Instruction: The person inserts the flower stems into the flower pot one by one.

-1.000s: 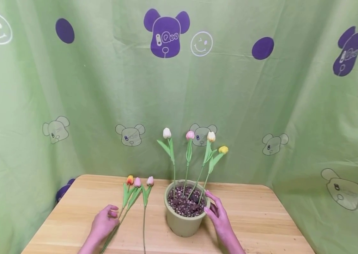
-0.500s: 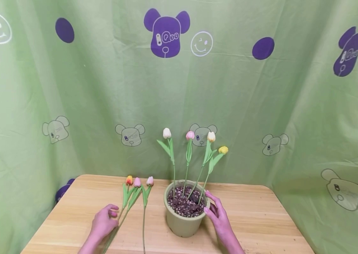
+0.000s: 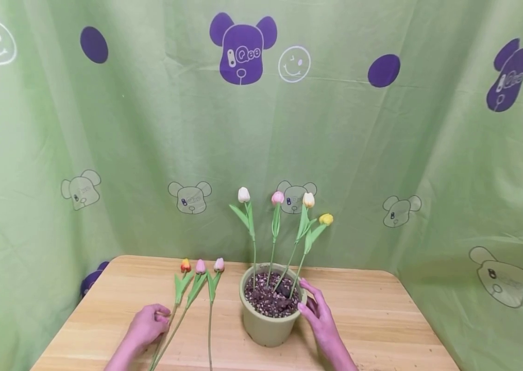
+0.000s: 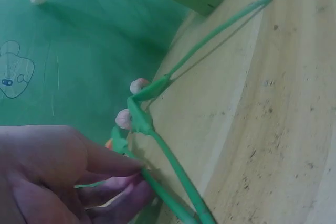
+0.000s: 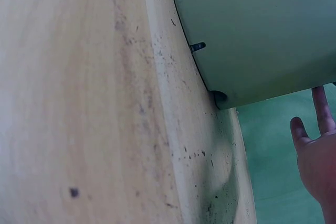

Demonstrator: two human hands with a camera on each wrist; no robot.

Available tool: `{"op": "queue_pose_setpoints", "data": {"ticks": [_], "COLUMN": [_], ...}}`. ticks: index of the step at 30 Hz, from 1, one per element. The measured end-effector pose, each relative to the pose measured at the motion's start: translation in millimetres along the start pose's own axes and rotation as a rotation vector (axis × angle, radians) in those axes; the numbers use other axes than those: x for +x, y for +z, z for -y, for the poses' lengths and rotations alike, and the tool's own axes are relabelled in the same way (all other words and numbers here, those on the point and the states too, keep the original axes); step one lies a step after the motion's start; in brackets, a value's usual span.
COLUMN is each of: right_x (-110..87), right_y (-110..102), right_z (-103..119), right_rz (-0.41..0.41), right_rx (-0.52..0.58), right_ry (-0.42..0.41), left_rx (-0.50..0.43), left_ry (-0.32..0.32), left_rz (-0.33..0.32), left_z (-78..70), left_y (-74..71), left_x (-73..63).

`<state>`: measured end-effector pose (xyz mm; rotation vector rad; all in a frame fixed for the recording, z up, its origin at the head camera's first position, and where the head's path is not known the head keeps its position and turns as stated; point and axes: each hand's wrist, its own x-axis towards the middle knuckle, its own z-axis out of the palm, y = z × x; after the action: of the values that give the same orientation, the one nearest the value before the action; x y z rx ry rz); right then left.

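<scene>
My left hand (image 3: 147, 325) pinches the stem of an orange-red tulip (image 3: 185, 266) at the table's left; the left wrist view shows thumb and finger meeting on that stem. Beside it lie a pink tulip (image 3: 200, 266) and a pale pink tulip (image 3: 219, 265), their stems pointing toward me. My right hand (image 3: 322, 325) rests against the right side of a light green flower pot (image 3: 268, 331), fingers spread and touching its rim. Dark soil (image 3: 270, 304) fills the pot. Standing in it are a white tulip (image 3: 243, 195), a pink one, a cream one and a yellow tulip (image 3: 326, 219).
The wooden table (image 3: 372, 314) has rounded far corners. Dark crumbs of soil are scattered on it, seen best in the right wrist view. A green curtain (image 3: 150, 129) with bear and smiley prints surrounds the table at the back and sides.
My left hand has shifted slightly left and toward me. With it the orange-red tulip has slid left and a little nearer, apart from the pink one. The right hand and pot stay put.
</scene>
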<state>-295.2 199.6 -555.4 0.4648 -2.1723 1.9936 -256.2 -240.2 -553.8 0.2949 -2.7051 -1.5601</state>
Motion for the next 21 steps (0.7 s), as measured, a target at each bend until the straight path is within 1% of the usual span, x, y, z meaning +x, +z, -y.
{"op": "queue_pose_setpoints", "data": {"ticks": [5, 8, 10, 14, 17, 21], "right_x": [0.2, -0.1, -0.4, -0.7, -0.8, -0.8], "right_y": [0.0, 0.3, 0.6, 1.0, 0.7, 0.6], "right_z": [-0.2, -0.3, -0.4, -0.9, -1.0, 0.6], "right_rz": [0.004, 0.006, 0.006, 0.004, 0.004, 0.002], "right_rx": [0.006, 0.004, -0.002, -0.004, -0.003, -0.002], "right_ry": [0.0, -0.008, -0.016, -0.025, -0.018, 0.001], "left_rx": [-0.048, -0.066, -0.076, -0.08, -0.09, -0.107], "left_ry": [-0.031, -0.024, -0.012, 0.021, 0.046, 0.083], "left_rz": [0.058, 0.057, 0.045, 0.0, -0.033, -0.062], "left_z": [-0.8, -0.2, -0.1, -1.6, -5.3, -12.4], "left_y": [0.2, 0.1, -0.6, -3.4, -6.5, -11.0], "left_x": [-2.4, -2.5, -2.8, -4.2, -5.4, -5.6]}}
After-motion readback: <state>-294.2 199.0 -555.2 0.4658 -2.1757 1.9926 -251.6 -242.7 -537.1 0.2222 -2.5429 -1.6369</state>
